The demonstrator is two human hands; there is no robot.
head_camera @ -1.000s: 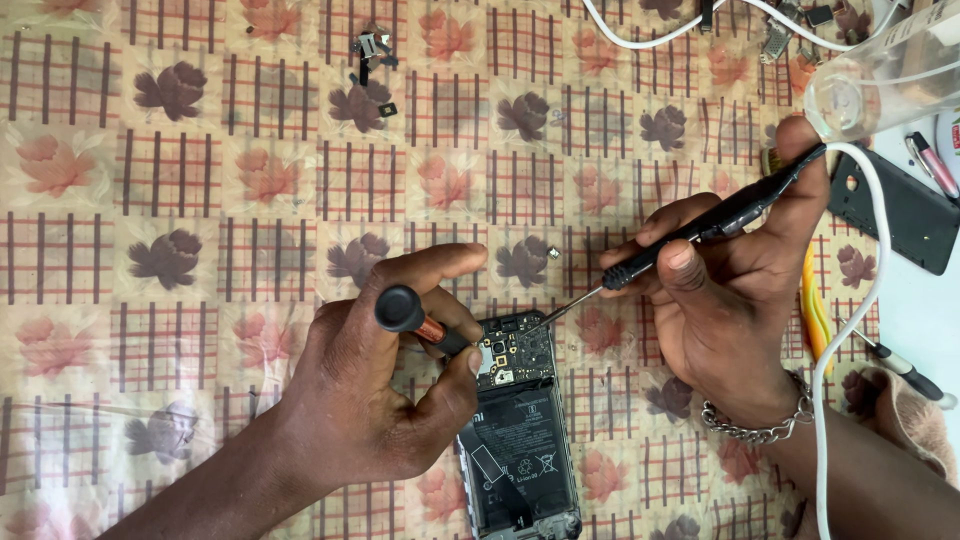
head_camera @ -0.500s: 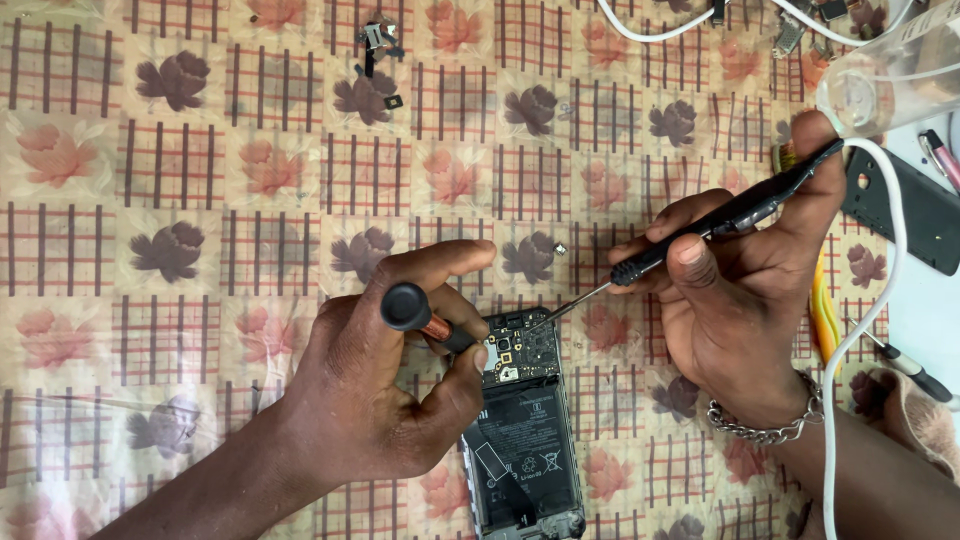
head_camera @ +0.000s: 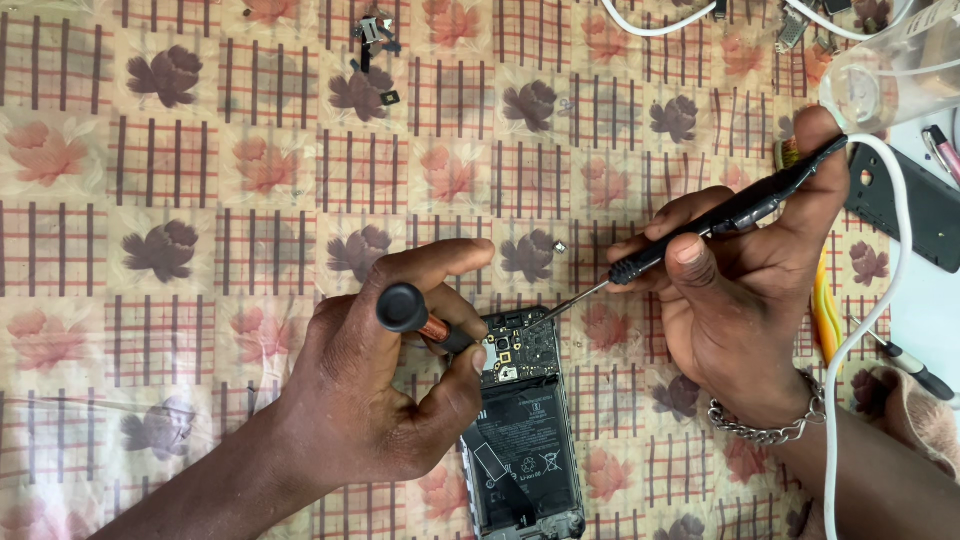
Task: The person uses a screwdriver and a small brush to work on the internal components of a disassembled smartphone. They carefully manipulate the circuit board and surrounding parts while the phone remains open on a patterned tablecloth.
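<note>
Phone (head_camera: pixel 525 420), back off, board and battery exposed, lying between both hands. Left hand (head_camera: pixel 370 400) pinning its top edge, gripping short red-collared driver (head_camera: pixel 415 315). Right hand (head_camera: pixel 745 290) closed on black screwdriver (head_camera: pixel 700 230); tip shifted slightly since earlier, now at board's upper corner. Loose screw (head_camera: pixel 559 246) just above.
</note>
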